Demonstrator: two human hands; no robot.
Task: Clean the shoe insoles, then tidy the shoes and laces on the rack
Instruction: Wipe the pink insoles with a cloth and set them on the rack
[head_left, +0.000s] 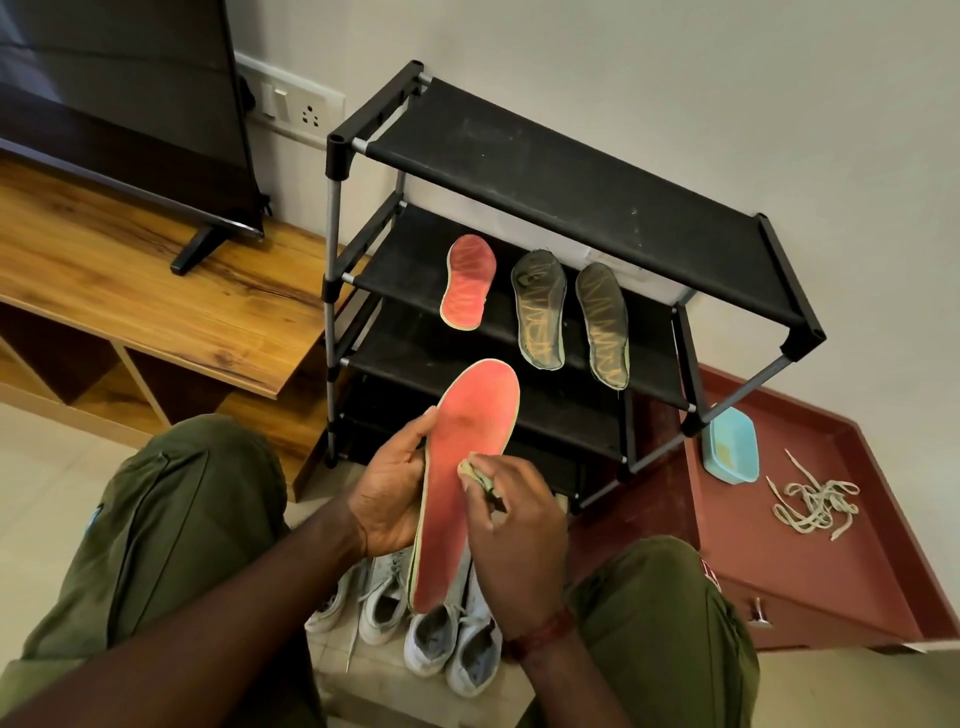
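Looking down from the head camera, the person sits with knees apart in olive trousers (171, 525). The left hand (395, 493) grips a red insole (478, 415) by its left edge, fingers curled behind it and the thumb lying along the rim. The insole stands nearly upright, toe end up and red face towards the camera. The right hand (519, 535) pinches a small pale wad (474, 472), cloth or sponge, I cannot tell which, and presses it on the middle of the red face. A reddish bracelet (540, 631) circles the right wrist.

Below the hands, four white shoes (431, 636) stand side by side on the floor between the knees, openings up.

Behind the held insole stands the black rack (571, 197), set against the wall. On its second shelf lie a second red insole (467, 283) at the left and two dark insoles (538, 312) just beside each other to its right, all flat with the toes towards the wall.

Right of the rack is a red-brown tray (831, 582). A blue tub (730, 447) sits on it near the rack's leg, and a loose tangle of pale laces (815, 506) lies apart from the tub.

At the left, a television (119, 104) stands on a wooden unit (156, 280), with a wall socket (296, 106) behind it.
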